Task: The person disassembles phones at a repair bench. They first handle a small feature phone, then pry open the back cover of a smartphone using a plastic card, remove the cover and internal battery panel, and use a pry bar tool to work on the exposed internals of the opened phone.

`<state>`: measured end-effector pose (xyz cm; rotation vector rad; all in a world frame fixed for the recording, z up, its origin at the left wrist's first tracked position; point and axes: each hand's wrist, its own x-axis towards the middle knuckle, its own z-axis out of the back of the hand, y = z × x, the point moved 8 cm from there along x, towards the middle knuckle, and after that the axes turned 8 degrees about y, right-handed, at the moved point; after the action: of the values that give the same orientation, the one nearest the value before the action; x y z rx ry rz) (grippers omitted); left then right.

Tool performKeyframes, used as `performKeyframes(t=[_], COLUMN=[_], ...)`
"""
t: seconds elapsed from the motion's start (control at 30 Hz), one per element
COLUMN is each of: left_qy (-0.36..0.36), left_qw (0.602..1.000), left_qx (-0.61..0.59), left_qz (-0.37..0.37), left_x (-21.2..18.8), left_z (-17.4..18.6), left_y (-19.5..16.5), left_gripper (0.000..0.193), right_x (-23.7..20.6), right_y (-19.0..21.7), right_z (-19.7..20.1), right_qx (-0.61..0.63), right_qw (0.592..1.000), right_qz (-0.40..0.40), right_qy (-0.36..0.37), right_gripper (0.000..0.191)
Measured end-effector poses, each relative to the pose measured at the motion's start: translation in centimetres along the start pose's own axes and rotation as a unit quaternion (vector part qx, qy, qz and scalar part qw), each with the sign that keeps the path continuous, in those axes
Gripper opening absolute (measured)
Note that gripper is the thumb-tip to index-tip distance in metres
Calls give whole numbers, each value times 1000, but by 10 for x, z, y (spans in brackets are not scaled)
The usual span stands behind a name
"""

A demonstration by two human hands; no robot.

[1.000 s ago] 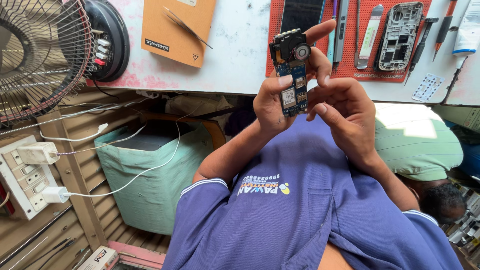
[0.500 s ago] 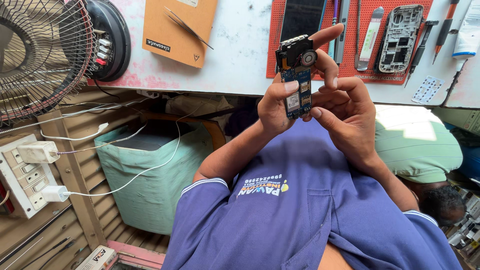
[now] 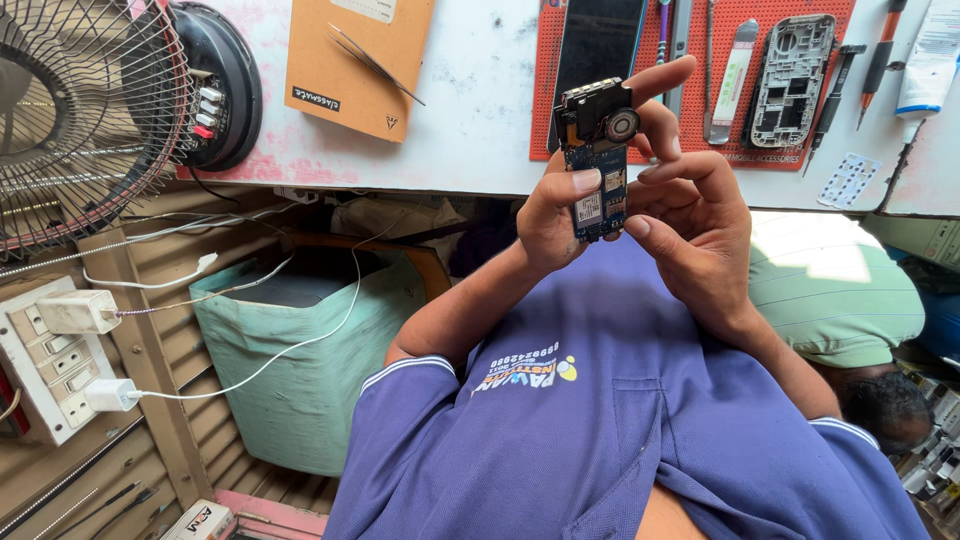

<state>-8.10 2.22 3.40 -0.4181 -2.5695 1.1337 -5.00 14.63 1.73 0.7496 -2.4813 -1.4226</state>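
I hold a small blue phone circuit board (image 3: 598,160) upright in front of my chest, with a black module and a round silver part at its top. My left hand (image 3: 548,215) grips it from the left, thumb pressed on its face. My right hand (image 3: 695,215) closes on its right edge, with the index finger stretched up behind the top and the thumb at the lower corner. Past the board a red work mat (image 3: 703,148) lies on the white table.
On the mat lie a black phone screen (image 3: 600,40), a grey phone frame (image 3: 790,70) and several hand tools. A brown card with tweezers (image 3: 375,62) lies to the left, beside a fan (image 3: 80,110). A socket board (image 3: 40,360), a green sack (image 3: 300,350) and a person in green (image 3: 830,290) are nearby.
The board and both hands have drifted slightly right and down in view. My right fingers have shifted along the board's edge. Both hands keep their hold.
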Motion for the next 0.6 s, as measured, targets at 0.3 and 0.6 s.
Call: performKeyframes(t=[0.3, 0.6], left_qy=[13, 12], left_qw=[995, 933], left_qx=[88, 335], left_qz=[43, 128], left_x=[-2, -8], left_z=[1, 6], left_y=[15, 23], left_gripper=[79, 82], right_x=[6, -4], right_y=[2, -20], right_z=[15, 46], right_qx=[43, 61], right_qw=[997, 993], right_qz=[16, -8], right_qy=[-55, -103], right_gripper=[43, 39])
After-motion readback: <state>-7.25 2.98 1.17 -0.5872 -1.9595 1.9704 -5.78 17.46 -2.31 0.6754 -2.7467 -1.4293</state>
